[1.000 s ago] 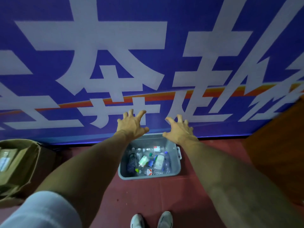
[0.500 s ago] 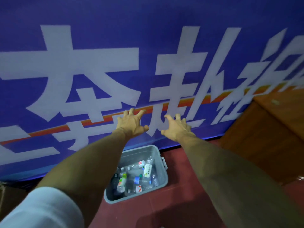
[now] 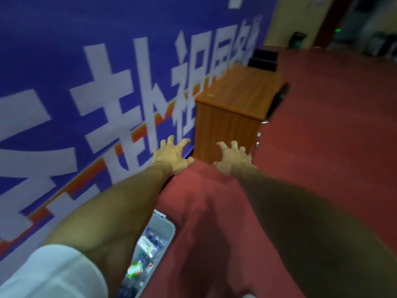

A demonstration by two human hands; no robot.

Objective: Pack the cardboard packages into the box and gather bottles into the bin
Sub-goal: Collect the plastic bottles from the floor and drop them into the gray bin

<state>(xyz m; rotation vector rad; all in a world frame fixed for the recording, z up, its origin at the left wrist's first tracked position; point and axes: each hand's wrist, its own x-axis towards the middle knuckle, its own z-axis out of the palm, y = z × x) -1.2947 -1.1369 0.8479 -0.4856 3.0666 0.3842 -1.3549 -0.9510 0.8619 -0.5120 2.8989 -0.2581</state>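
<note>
Head view: hand state? (K)

Left hand point(image 3: 171, 154) and right hand point(image 3: 233, 159) are both stretched out ahead. Fingers are splayed and slightly hooked, nothing in either. The hands are apart and touch nothing. White sleeve point(image 3: 53, 274) on the left upper arm. (M)

Bin? (K)

Grey plastic bin point(image 3: 166, 227) sits on the red carpet floor point(image 3: 322, 158), right at the foot of the blue banner with big white characters point(image 3: 96, 72). The left forearm covers most of it, so only the right-hand rim and one rounded corner show. Clear plastic bottles point(image 3: 150, 244) lie piled inside, one with a green-and-white label. Too blurred to count. (M)

Anything else? (K)

Brown wooden desk point(image 3: 236, 97) stands against the banner, beyond the hands. Small green speck point(image 3: 210, 95) lies near the desk's banner-side edge, too blurred to identify. (M)
</note>
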